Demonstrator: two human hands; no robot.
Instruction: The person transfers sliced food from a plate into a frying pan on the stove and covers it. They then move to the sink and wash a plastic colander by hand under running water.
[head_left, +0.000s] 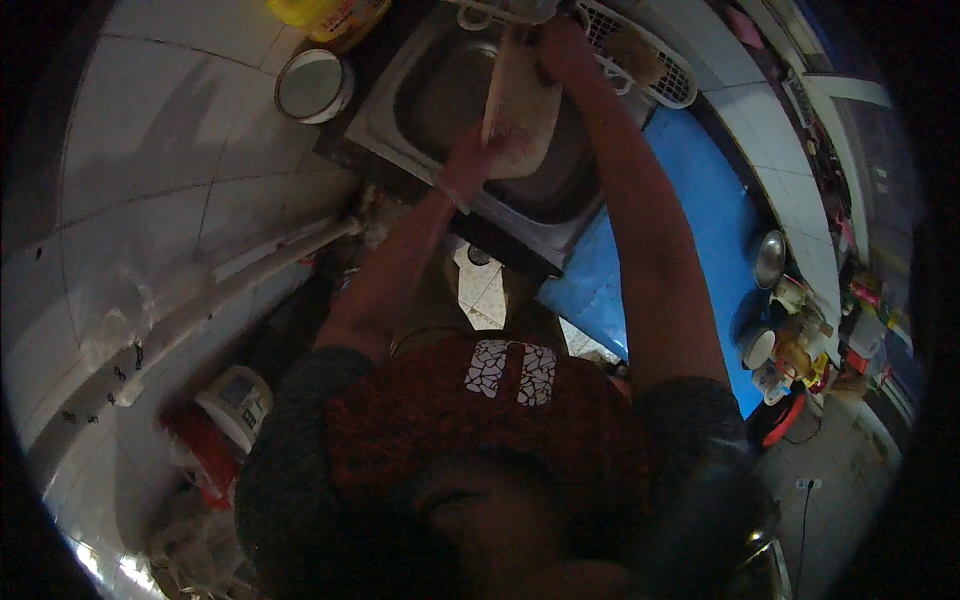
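Observation:
A pale, flat board (525, 97), which looks like a cutting board, is tilted over a stainless steel sink (439, 94). My left hand (480, 157) grips the board near its lower left edge, its fingers partly blurred. At the board's far right edge, my right hand (564, 51) touches it with bent fingers. Dim light and the angle hide whether that hand holds anything else. The front of the sink basin (547, 191) shows below the board.
Left of the sink stands a round white container (311, 86), near a yellow container (330, 16) bearing writing. A white plastic basket (679, 90) with a brown item (636, 56) sits to the right. Bowls (757, 349) and clutter line the blue countertop (690, 157). A white bucket (236, 405) is low left.

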